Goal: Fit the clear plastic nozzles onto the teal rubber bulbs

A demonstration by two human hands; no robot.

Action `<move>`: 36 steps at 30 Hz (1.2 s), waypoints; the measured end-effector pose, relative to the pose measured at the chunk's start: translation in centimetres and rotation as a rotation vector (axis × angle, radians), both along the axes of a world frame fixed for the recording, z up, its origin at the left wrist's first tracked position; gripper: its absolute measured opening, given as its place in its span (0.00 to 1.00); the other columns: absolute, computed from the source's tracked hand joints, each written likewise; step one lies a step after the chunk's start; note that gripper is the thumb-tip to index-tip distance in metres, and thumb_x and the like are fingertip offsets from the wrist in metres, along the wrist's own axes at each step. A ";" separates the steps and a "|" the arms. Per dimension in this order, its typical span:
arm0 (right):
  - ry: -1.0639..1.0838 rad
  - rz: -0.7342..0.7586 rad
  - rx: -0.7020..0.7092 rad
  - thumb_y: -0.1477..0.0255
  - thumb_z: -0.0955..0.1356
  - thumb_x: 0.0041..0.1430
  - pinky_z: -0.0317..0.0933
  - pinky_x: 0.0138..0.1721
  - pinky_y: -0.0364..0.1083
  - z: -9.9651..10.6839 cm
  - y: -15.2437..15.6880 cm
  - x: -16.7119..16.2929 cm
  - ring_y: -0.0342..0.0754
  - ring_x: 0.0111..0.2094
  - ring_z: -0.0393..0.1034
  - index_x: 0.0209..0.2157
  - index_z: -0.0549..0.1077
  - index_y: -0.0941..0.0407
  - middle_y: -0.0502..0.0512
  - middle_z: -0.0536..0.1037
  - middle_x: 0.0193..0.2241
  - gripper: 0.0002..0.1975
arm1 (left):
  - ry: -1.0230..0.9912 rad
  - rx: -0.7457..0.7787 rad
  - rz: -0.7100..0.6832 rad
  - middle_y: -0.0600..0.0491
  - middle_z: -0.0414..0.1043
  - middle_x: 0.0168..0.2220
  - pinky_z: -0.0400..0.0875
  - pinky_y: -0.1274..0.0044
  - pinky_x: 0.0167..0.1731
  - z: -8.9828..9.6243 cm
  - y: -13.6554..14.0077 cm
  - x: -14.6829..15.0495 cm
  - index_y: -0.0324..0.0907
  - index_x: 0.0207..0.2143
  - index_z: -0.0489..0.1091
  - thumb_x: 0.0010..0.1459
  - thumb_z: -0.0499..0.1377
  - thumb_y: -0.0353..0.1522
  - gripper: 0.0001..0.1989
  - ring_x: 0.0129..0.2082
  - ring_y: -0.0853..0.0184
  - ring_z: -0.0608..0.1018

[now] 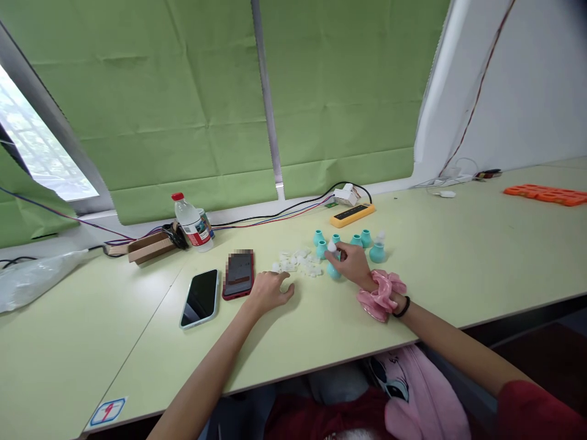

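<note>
My right hand is closed around a small white plastic nozzle, which sits at the top of a round teal squeeze bulb. My fingers partly cover both. Several more teal bulbs with open necks stand just behind. To the right of the hand, one teal bulb carries a translucent nozzle. My left hand lies palm down on the table, thumb and fingers apart, at the near edge of a loose pile of small white plastic pieces.
Two phones, one pale-cased and one red-cased, lie left of my left hand. Behind are a water bottle, an open cardboard box, cables and a yellow power strip. An orange tray lies far right.
</note>
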State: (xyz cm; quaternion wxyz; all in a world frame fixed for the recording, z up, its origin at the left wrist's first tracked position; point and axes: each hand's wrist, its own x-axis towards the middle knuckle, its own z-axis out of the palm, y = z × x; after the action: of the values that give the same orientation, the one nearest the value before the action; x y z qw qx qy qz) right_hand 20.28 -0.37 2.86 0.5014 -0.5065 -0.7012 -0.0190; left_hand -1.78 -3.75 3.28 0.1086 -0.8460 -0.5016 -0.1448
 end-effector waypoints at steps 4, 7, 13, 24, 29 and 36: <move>-0.043 -0.054 0.051 0.67 0.63 0.45 0.50 0.21 0.39 -0.1 0.2 0.1 0.39 0.17 0.56 0.21 0.66 0.59 0.48 0.64 0.15 0.08 | 0.000 0.025 -0.025 0.50 0.70 0.28 0.61 0.79 0.23 -0.4 0.3 0.0 0.40 0.36 0.69 0.51 0.48 0.35 0.14 0.26 0.67 0.71; -0.036 -0.036 0.083 0.70 0.63 0.46 0.53 0.24 0.40 -0.2 0.3 0.1 0.41 0.20 0.59 0.26 0.67 0.58 0.50 0.69 0.20 0.06 | -0.020 0.051 -0.028 0.49 0.68 0.29 0.63 0.78 0.25 -0.6 0.7 -0.2 0.40 0.35 0.69 0.52 0.47 0.34 0.14 0.29 0.66 0.70; 0.000 -0.084 0.156 0.69 0.64 0.44 0.57 0.25 0.41 0.4 0.0 0.1 0.44 0.27 0.62 0.34 0.65 0.58 0.56 0.66 0.31 0.13 | -0.025 0.081 -0.135 0.50 0.58 0.50 0.59 0.67 0.44 -1.2 0.7 0.1 0.45 0.47 0.60 0.53 0.47 0.34 0.18 0.48 0.59 0.59; -0.276 0.320 0.237 0.75 0.61 0.48 0.61 0.30 0.43 -1.2 -3.3 -2.9 0.44 0.34 0.61 0.35 0.64 0.56 0.57 0.63 0.36 0.09 | 0.061 -0.042 -0.178 0.53 0.50 0.55 0.42 0.53 0.48 -2.3 0.0 1.5 0.48 0.54 0.48 0.57 0.38 0.37 0.21 0.54 0.55 0.49; -0.533 0.318 -0.019 0.77 0.60 0.48 0.60 0.39 0.49 -2.2 -2.9 -3.5 0.52 0.47 0.53 0.38 0.65 0.58 0.60 0.62 0.44 0.13 | 0.056 0.017 -0.175 0.52 0.55 0.53 0.45 0.54 0.47 -2.4 -0.1 1.6 0.47 0.49 0.55 0.57 0.39 0.34 0.18 0.52 0.57 0.53; -0.498 0.321 -0.107 0.82 0.58 0.48 0.58 0.42 0.51 -3.1 -2.4 -3.3 0.51 0.45 0.58 0.37 0.66 0.58 0.60 0.65 0.42 0.15 | 0.004 0.051 -0.265 0.52 0.62 0.47 0.50 0.60 0.48 -2.4 0.5 1.6 0.43 0.41 0.63 0.54 0.45 0.26 0.14 0.51 0.59 0.56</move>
State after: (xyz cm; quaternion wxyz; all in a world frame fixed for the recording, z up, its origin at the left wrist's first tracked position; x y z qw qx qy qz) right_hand 16.99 -2.73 -0.25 0.2832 -0.3947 -0.8737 -0.0262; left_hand -0.16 -3.27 0.89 0.1108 -0.9021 -0.3812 -0.1691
